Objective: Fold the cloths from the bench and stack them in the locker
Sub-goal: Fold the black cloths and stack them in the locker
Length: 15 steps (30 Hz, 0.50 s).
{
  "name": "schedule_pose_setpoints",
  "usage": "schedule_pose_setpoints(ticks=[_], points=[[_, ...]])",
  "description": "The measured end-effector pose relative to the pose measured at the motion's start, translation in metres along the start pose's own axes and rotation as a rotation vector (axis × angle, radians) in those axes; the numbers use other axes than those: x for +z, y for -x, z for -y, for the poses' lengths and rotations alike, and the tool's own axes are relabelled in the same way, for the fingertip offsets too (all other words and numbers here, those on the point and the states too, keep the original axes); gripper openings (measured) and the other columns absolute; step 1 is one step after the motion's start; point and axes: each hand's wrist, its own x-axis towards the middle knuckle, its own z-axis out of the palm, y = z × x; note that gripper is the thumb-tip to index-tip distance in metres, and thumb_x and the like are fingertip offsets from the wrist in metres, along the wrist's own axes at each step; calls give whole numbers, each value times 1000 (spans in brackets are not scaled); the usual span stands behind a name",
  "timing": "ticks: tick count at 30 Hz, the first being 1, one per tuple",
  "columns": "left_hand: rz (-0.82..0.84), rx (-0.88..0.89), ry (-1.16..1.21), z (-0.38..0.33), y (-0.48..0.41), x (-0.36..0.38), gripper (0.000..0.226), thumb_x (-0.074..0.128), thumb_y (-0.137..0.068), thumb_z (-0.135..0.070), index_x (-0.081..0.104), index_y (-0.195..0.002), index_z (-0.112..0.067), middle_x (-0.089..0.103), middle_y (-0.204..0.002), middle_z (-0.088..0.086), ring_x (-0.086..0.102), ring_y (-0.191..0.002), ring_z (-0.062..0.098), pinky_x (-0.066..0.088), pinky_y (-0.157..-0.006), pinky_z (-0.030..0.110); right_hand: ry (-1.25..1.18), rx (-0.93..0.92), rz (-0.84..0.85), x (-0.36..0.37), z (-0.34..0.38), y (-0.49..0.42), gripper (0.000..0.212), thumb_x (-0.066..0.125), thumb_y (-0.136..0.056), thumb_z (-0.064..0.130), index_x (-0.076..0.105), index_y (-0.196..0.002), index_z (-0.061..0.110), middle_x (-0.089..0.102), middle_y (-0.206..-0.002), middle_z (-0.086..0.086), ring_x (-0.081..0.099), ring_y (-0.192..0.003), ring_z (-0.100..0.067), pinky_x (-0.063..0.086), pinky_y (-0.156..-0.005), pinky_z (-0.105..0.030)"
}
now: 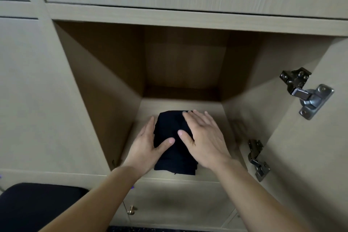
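A folded black cloth [170,158] lies on the floor of the open wooden locker [212,172], near its front edge. My left hand [146,146] lies flat along the cloth's left side, its thumb resting on top of the fabric. My right hand [204,138] presses flat on the cloth's right half with straight, spread fingers. Both forearms reach in from the bottom of the view. Whether more than one cloth is in the pile cannot be told.
The locker door [308,137] stands open at the right, with two metal hinges [306,92] on its inner face. A dark padded bench [28,207] shows at the bottom left. Closed locker doors with a small brass knob [131,210] lie below and around.
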Motion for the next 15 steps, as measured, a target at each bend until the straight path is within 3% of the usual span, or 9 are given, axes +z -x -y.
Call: schedule_pose_setpoints(ticks=[3, 8, 12, 15], points=[[25, -109, 87, 8, 7, 3, 116, 77, -73, -51, 4, -157, -18, 20, -161, -3, 23, -146, 11, 22, -107, 18, 23, -58, 16, 3, 11, 2, 64, 35, -100, 48, 16, -154, 20, 22, -160, -3, 11, -149, -14, -6, -118, -24], [56, -231, 186, 26, 7, 12, 133, 88, -61, -45, -2, -156, -19, 19, -162, 1, 20, -148, 17, 24, -116, 31, 56, -66, 106, 13, 19, 1, 81, 42, -95, 56, -1, -155, 23, -1, -163, -5, -3, -150, -18, -7, -116, -27], [99, -254, 235, 40, 1, 24, 136, 92, -61, -33, -5, -156, -22, 28, -159, -3, 30, -144, 15, 28, -107, 21, 93, -67, 112, 20, 22, -3, 85, 44, -92, 57, -1, -155, 22, 3, -163, -8, 0, -150, -21, -4, -119, -32], [112, -246, 272, 53, -6, 36, 139, 95, -55, -33, 0, -156, -29, 38, -154, -7, 43, -136, 12, 36, -112, 28, 103, -47, 127, 27, 23, -3, 84, 46, -91, 56, 2, -155, 22, 9, -162, -9, 7, -149, -22, -2, -120, -33]])
